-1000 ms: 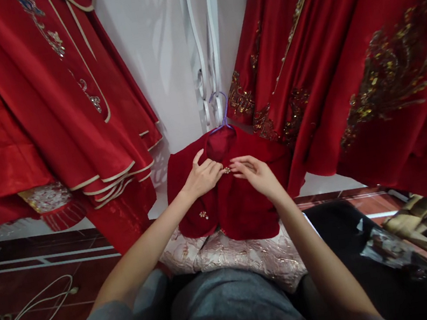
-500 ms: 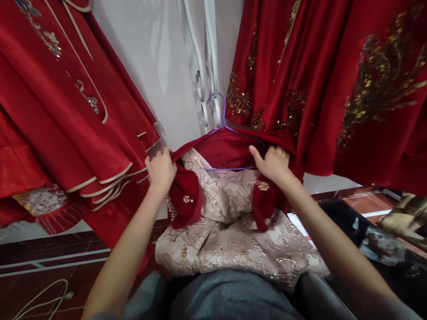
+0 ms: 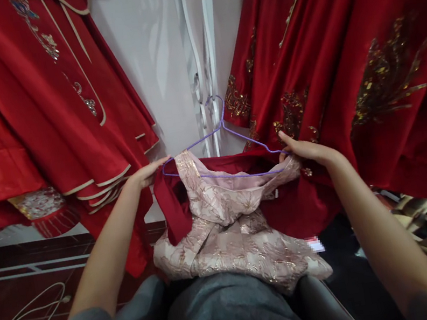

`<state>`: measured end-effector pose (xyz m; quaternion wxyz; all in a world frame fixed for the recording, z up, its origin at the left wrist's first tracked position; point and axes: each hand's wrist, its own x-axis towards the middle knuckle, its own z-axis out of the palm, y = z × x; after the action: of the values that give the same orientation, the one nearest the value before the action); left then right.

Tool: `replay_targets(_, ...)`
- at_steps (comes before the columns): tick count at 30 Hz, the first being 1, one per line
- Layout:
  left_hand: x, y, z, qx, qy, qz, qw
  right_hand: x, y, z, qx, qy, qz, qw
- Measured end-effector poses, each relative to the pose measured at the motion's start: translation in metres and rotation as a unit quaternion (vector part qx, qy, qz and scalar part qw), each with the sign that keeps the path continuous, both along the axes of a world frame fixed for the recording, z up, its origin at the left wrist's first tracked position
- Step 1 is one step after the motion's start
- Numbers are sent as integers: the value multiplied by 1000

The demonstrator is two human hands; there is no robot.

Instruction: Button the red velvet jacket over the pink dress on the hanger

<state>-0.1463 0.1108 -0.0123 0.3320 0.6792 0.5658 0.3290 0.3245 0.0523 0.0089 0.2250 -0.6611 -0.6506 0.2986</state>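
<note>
A pale pink-and-gold brocade dress [image 3: 220, 197] hangs on a purple hanger [image 3: 204, 138], its left strap over the hanger arm and its skirt over my lap. Dark red cloth of a jacket [image 3: 176, 215] lies behind and beside the dress, below the hanger's arms. My left hand [image 3: 148, 173] is closed at the hanger's left tip, with red cloth under its fingers. At the right tip, my right hand [image 3: 304, 150] has its thumb up and its other fingers partly hidden behind the cloth; a small pearl flower shows beneath it.
Red embroidered gowns hang at left [image 3: 68, 124] and right [image 3: 304, 68]. White cabinet doors [image 3: 151, 56] with long handles stand ahead. A white cable [image 3: 29, 305] lies on the dark red floor at left. A small white-and-red label [image 3: 315, 244] shows at lower right.
Both hands have moved outward, the right one farther. The red jacket has slid down off the hanger's shoulders and spread sideways, uncovering the purple hanger arms and the dress's neckline.
</note>
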Motion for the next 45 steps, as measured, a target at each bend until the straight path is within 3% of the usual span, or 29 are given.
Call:
replay_targets(2,0,-1,-1,-12,-38,-7,999,4,-3,-9,-7,59,-24,998)
replay_targets(5,11,-2,-1,95,-32,-26,995,-1,-14,-23,39,115,-47,991)
replay_targets(9,40,-4,-2,240,116,-84,960,-9,-38,-39,132,138,-63,980)
replay_targets(12,57,-4,-5,286,229,-84,927,-4,-57,-51,126,157,-60,978)
replay_targets(18,58,1,-10,270,274,-91,918,20,-74,-72,62,107,-4,992)
replay_targets(23,36,-6,-20,280,249,-21,927,14,-78,-67,32,81,9,996)
replay_targets(27,10,-21,-35,180,328,13,927,2,-77,-59,89,115,-18,989)
replay_targets(31,2,-41,-38,128,316,-73,937,-8,-68,-58,174,188,-54,965)
replay_targets(35,30,-63,-20,154,319,-192,915,-20,-58,-62,253,189,-75,946)
replay_targets(39,82,-73,-5,269,269,-247,891,-29,-54,-67,316,163,-76,932)
replay_targets(42,118,-69,-11,346,270,-258,861,-31,-53,-68,332,134,-81,930)
replay_targets(45,142,-60,-30,358,308,-264,841,-32,-53,-68,344,110,-96,928)
